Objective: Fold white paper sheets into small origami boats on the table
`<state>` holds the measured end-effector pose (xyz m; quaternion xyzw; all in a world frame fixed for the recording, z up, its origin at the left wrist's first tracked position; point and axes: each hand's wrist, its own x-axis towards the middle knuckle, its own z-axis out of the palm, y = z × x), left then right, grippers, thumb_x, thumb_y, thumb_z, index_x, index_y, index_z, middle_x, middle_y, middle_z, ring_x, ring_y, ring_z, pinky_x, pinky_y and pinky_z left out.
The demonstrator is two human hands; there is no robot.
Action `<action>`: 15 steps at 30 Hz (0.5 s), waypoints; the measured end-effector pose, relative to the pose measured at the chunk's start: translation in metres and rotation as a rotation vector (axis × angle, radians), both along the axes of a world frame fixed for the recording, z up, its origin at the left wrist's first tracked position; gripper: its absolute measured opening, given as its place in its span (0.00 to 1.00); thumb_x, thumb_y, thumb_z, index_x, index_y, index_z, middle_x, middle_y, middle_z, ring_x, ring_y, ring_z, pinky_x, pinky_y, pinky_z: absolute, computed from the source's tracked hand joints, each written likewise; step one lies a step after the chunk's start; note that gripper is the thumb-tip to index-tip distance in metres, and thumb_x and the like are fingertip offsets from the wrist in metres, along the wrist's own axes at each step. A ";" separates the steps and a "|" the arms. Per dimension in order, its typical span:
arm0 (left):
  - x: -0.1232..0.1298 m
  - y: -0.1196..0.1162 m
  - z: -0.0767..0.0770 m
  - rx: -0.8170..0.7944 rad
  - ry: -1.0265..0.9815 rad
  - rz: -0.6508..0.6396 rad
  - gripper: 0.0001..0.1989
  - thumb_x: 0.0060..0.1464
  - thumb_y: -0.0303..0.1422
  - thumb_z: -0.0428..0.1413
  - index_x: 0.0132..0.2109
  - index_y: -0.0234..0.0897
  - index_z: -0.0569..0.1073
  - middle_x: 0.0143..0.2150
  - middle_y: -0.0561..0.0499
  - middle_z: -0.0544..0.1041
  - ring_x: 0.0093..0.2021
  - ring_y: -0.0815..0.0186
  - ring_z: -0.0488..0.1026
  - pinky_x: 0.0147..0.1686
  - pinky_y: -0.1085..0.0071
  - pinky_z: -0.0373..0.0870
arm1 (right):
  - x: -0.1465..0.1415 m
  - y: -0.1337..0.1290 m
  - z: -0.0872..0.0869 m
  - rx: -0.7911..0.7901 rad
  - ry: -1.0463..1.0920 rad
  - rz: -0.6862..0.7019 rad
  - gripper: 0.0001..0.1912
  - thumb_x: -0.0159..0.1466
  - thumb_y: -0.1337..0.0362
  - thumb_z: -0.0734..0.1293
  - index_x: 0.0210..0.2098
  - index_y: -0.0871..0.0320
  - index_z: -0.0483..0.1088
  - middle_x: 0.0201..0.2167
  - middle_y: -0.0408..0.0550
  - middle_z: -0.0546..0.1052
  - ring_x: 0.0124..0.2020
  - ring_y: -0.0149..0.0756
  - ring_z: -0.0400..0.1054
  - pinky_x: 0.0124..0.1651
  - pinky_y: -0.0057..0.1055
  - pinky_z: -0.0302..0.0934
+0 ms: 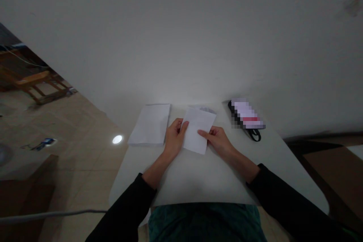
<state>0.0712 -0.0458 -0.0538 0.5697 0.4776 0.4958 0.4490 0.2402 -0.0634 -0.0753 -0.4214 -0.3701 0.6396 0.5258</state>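
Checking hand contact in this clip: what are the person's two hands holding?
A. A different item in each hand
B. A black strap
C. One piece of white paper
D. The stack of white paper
C. The left hand and right hand grip opposite edges of the same piece of white paper, while the stack of white paper lies to their left.

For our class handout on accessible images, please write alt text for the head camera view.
Seen from above, the left hand and right hand hold a white sheet of paper by its sides over a white table. A stack of white paper lies to the left, and a pixelated dark object lies to the right.
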 end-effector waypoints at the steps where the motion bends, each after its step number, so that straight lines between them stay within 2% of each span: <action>1: 0.002 -0.002 0.000 -0.016 0.000 -0.012 0.17 0.56 0.47 0.56 0.40 0.37 0.71 0.27 0.53 0.76 0.23 0.70 0.68 0.21 0.76 0.61 | 0.001 0.000 0.000 -0.004 0.001 -0.016 0.20 0.44 0.52 0.79 0.29 0.60 0.78 0.28 0.50 0.81 0.26 0.36 0.72 0.30 0.33 0.64; 6: 0.005 -0.005 -0.002 -0.090 0.006 -0.065 0.20 0.54 0.50 0.56 0.30 0.36 0.69 0.19 0.57 0.67 0.16 0.72 0.62 0.14 0.77 0.55 | 0.011 0.006 0.000 0.000 -0.008 -0.046 0.21 0.46 0.49 0.78 0.29 0.60 0.78 0.25 0.47 0.80 0.23 0.35 0.70 0.28 0.32 0.63; 9: 0.003 0.000 -0.006 -0.136 -0.005 -0.108 0.21 0.53 0.51 0.57 0.32 0.36 0.70 0.17 0.58 0.65 0.13 0.72 0.60 0.11 0.77 0.53 | 0.014 0.010 -0.003 0.015 -0.011 -0.033 0.21 0.45 0.49 0.78 0.29 0.60 0.78 0.25 0.47 0.79 0.24 0.35 0.70 0.28 0.32 0.63; 12: -0.001 0.007 -0.009 -0.143 -0.053 -0.174 0.21 0.51 0.51 0.58 0.33 0.35 0.72 0.17 0.57 0.67 0.13 0.72 0.61 0.11 0.77 0.55 | 0.017 0.012 -0.004 0.024 -0.005 -0.011 0.21 0.45 0.50 0.78 0.29 0.60 0.78 0.25 0.47 0.79 0.24 0.34 0.69 0.28 0.31 0.63; 15: -0.006 0.013 -0.008 -0.163 -0.134 -0.241 0.21 0.49 0.49 0.61 0.34 0.33 0.74 0.20 0.55 0.71 0.17 0.72 0.66 0.16 0.77 0.62 | 0.021 0.014 -0.001 0.032 0.050 0.015 0.18 0.45 0.54 0.79 0.28 0.59 0.77 0.24 0.44 0.78 0.25 0.33 0.70 0.31 0.31 0.64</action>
